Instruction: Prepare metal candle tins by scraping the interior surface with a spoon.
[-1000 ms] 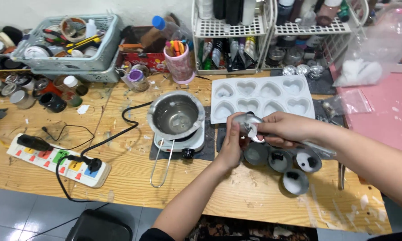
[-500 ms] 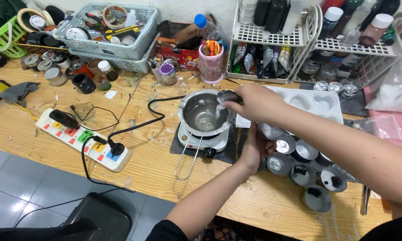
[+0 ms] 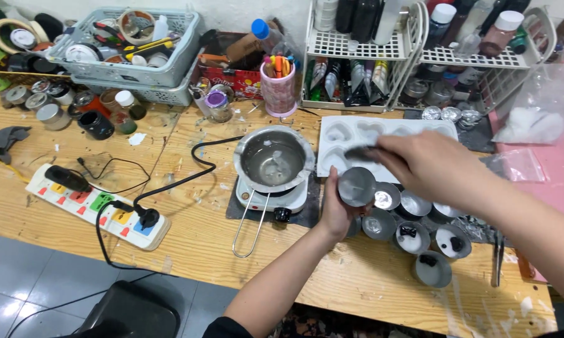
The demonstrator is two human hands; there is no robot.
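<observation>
A small round silver metal tin [image 3: 356, 186] is gripped in the left hand [image 3: 339, 209], raised just above the wooden bench [image 3: 188, 231] beside the steel melting pot [image 3: 273, 157], which sits on a small white electric hotplate [image 3: 272, 195]. The right hand [image 3: 427, 164] is closed around a thin dark tool [image 3: 362, 152], pinched at the fingertips and pointed over the tin's open mouth; what the tool is cannot be told.

Near the held tin, a cluster of similar round tins [image 3: 413, 219] is set out on the bench. Some already hold a white filling with dark pieces on top, as judged from their look, while others appear bare inside. The pot is seen nearly empty, with only a thin residue. The white heart-shaped mould tray [image 3: 351, 131] behind the hands appears unfilled. Several tins thus seem left to be done.
</observation>
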